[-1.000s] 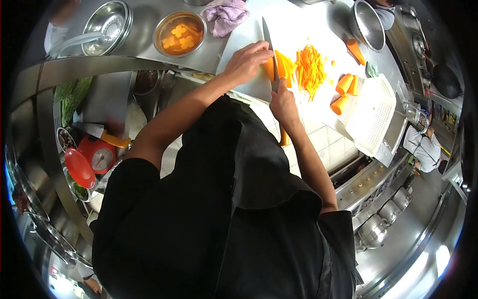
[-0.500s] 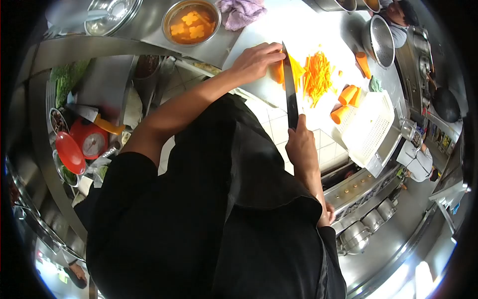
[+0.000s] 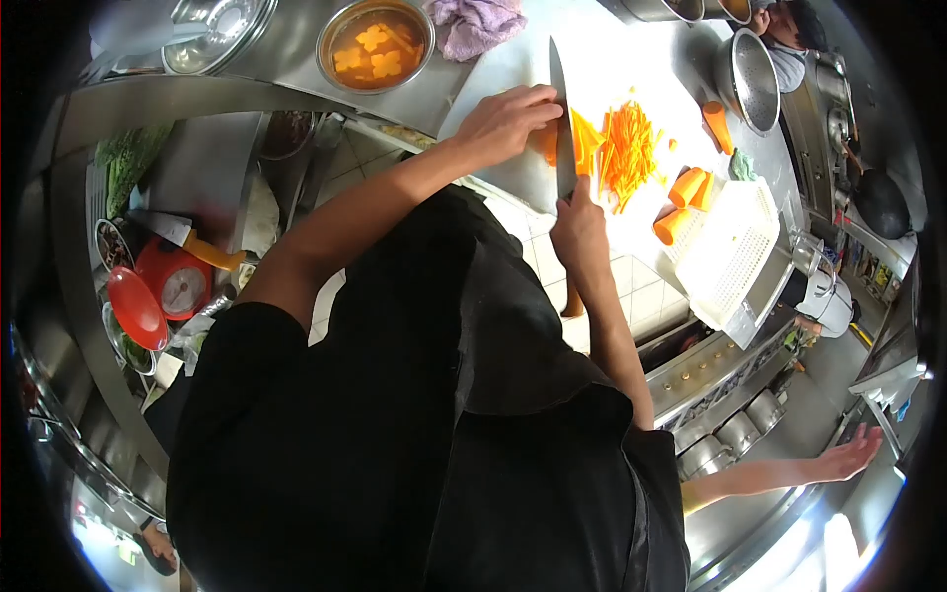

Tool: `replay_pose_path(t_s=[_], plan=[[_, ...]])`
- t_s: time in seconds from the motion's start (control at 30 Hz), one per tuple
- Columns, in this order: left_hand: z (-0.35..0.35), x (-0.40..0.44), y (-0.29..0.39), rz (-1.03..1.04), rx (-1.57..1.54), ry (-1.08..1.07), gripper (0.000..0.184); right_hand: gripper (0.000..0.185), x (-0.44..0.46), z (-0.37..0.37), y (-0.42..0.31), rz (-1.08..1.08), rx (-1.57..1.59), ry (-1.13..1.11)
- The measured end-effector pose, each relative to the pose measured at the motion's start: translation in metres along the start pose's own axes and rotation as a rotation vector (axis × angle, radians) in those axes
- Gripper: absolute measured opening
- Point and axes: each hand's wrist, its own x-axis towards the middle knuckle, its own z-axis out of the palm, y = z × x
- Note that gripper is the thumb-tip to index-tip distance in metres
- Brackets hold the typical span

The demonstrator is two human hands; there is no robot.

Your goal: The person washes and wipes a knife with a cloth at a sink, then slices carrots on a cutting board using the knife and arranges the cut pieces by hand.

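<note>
My right hand (image 3: 580,235) is wrapped round the handle of a kitchen knife (image 3: 566,148), whose long blade points away from me over a brightly lit white board (image 3: 493,94). On the blade's left side, my left hand (image 3: 513,120) is closed with bent fingers on a carrot piece (image 3: 548,146), mostly hidden under the fingers. Cut carrot slices (image 3: 587,143) lie against the other side of the blade. Beside them is a heap of carrot shreds (image 3: 628,148).
Carrot chunks (image 3: 689,187), a whole-looking carrot (image 3: 718,126), a white perforated basket (image 3: 730,247) and a metal colander (image 3: 755,84) stand to the right. At upper left sit a bowl of carrot shapes in liquid (image 3: 375,49) and a purple cloth (image 3: 478,25). Another person's hand (image 3: 848,456) reaches out at lower right.
My right hand has pushed the knife forward, away from me, so its tip reaches farther over the board. My left hand has stayed nearly put. Another person's arm has stretched out at lower right.
</note>
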Motion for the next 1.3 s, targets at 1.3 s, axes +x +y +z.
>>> replay_pose_path(t_s=[1.3], plan=[[0.005, -0.003, -0.005, 0.011, 0.030, 0.052, 0.026, 0.037, -0.027, -0.027, -0.008, -0.011, -0.033, -0.092]])
